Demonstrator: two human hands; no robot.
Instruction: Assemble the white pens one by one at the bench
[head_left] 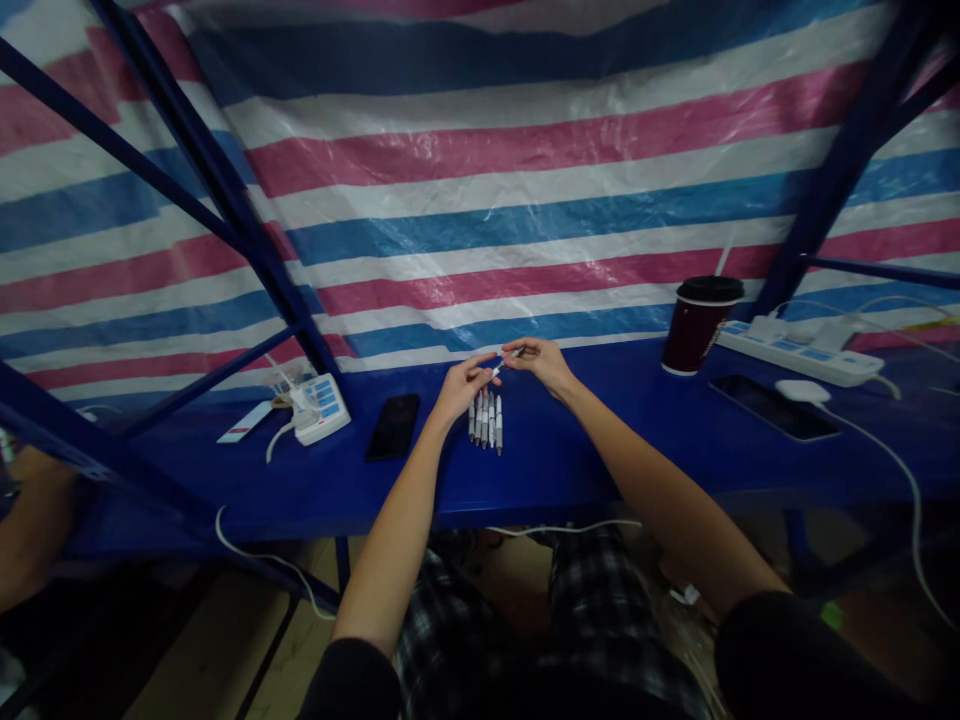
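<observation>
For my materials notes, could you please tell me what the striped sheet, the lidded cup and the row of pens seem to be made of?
Striped sheet: likely glossy plastic, from its creases and glare.
Lidded cup: paper or plastic, unclear which; smooth maroon wall.
Pens: probably plastic, smooth pale barrels, too small for certainty.

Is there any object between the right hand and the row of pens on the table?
Nothing visible stands between the right hand and the row of pens; the left hand overlaps their far ends in this view.
</observation>
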